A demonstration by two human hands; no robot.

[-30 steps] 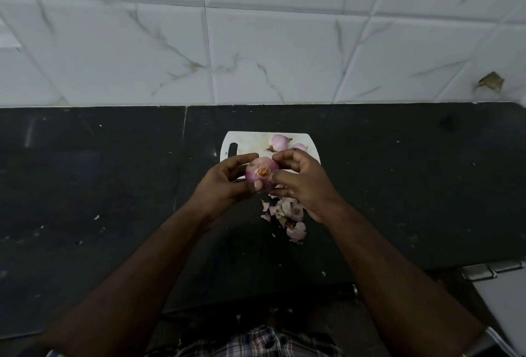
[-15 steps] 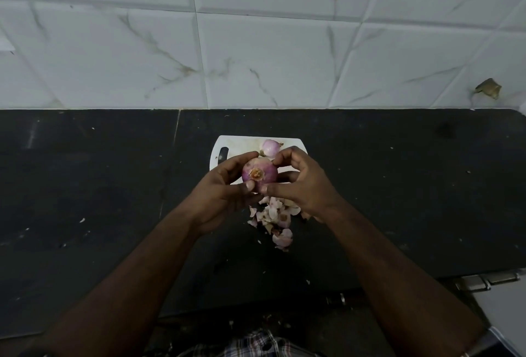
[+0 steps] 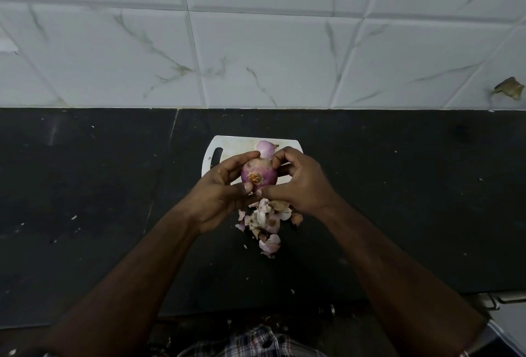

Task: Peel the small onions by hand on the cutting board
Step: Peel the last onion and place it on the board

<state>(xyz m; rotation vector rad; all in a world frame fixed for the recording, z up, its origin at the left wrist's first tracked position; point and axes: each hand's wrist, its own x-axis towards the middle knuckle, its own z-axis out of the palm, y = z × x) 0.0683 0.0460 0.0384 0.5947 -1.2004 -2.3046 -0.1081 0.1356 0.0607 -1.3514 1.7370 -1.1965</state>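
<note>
Nearest, at 6 o'clock, a pile of onion skins point(image 3: 266, 221) lies on the dark counter point(image 3: 85, 200). Above it, the left hand point(image 3: 220, 196) and right hand point(image 3: 301, 183) together grasp one small onion point(image 3: 259, 174), root end toward the camera, over the white cutting board point(image 3: 227, 146). At 12 o'clock, a second onion point(image 3: 265, 148) rests on the board.

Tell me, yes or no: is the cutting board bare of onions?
No, one onion lies on the cutting board behind the hands.
</note>
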